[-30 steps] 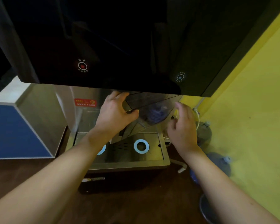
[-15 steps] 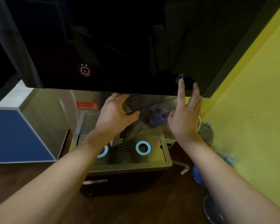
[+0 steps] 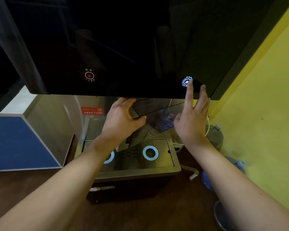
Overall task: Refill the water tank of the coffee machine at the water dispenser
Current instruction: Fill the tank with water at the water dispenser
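While the left hand (image 3: 123, 119) grips the water tank (image 3: 154, 120) under the overhang of the water dispenser (image 3: 140, 47), the right hand (image 3: 193, 120) reaches up to the dispenser's black front panel. The tank is clear and tinted, held tilted in the recess below that panel, above the steel drip tray (image 3: 172, 165) and not touching it. The left hand's fingers (image 3: 123, 101) curl over the tank's upper left edge, with the thumb pressed across its near face, so the hand is clamped on the tank. The right hand is spread, fingers apart and holding nothing; its index fingertip rests on the lit white button (image 3: 187, 80) at the lower right of the panel, while the other fingers lie loosely against the panel's bottom edge just right of the button. A second button with a red centre (image 3: 89, 75) glows at the lower left of the panel, well apart from both hands. Two pale blue rings (image 3: 150, 152) sit in the drip tray below the tank; the left forearm partly covers the left one. A red warning label (image 3: 92, 110) is stuck on the steel back wall of the recess, left of the tank. Right of the dispenser, a yellow wall (image 3: 257, 114) runs down to a dark floor, where large water bottles (image 3: 213, 135) stand near the dispenser's base. Left of the dispenser stands a blue and white cabinet (image 3: 15, 140).
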Tool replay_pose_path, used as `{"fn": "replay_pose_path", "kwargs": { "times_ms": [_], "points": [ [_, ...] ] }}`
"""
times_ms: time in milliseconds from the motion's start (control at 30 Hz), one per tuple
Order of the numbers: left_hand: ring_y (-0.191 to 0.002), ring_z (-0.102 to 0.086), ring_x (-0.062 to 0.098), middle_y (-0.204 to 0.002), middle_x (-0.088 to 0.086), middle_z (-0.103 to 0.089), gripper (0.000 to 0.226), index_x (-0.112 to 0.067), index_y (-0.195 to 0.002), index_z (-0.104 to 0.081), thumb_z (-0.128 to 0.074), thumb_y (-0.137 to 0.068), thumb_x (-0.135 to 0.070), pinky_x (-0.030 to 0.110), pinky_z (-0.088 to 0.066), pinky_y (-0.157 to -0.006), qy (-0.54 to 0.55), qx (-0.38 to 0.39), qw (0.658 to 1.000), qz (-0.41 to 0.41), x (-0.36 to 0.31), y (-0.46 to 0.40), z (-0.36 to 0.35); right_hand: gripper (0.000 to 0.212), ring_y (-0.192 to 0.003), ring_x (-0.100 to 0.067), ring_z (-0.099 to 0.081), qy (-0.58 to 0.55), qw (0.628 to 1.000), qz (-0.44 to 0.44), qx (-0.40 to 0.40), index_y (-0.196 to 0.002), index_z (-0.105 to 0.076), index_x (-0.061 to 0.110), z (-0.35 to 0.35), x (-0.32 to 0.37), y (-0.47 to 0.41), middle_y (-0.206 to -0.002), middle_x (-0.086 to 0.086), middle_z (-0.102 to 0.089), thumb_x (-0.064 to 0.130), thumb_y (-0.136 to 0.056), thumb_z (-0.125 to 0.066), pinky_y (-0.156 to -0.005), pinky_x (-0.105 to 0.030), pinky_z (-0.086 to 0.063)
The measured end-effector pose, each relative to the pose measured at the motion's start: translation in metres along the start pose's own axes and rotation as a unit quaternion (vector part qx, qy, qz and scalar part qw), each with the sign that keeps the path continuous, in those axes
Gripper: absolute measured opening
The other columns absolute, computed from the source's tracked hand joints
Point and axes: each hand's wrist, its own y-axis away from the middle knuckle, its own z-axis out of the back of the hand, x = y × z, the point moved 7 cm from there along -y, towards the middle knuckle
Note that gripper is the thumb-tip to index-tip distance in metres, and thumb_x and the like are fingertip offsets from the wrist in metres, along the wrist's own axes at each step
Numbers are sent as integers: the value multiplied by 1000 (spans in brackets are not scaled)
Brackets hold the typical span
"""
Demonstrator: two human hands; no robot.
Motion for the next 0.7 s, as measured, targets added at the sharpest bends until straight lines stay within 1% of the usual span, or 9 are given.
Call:
{"fn": "replay_pose_path", "kwargs": {
  "times_ms": [133,267,500,700],
  "points": [
    [-116,-54,20,-130,-5,-51,63,-21,-135,-54,-75,-79,-41,43,-54,-89,0,-1,1000,-5,-1,0,1,99,-144,-44,-20,2,1000,-3,-1,-156,-8,21,0,0,0,-157,-27,-18,1,-79,-67,-112,-58,-34],
    [-116,-54,20,-128,-4,-53,59,-21,-132,-56,-76,-79,-37,43,-53,-91,2,-5,1000,-10,-4,1,3,99,-144,-43,-18,-4,1000,-3,2,-157,-8,21,1,1,1,-157,-26,-17,0,-79,-65,-111,-58,-36],
    [-115,-53,18,-127,-6,-53,60,-21,-133,-56,-74,-79,-41,42,-53,-90,-7,1,1000,-10,-5,2,2,98,-144,-42,-17,-8,1000,-4,1,-157,-7,21,2,0,0,-157,-25,-17,0,-80,-64,-111,-58,-36],
    [-116,-53,19,-127,-2,-53,64,-15,-135,-54,-75,-79,-38,42,-52,-92,-5,-2,1000,1,-7,5,4,96,-144,-43,-19,-7,1000,-3,1,-157,-9,20,4,1,1,-157,-26,-18,0,-80,-64,-113,-59,-33]
  ]
}}
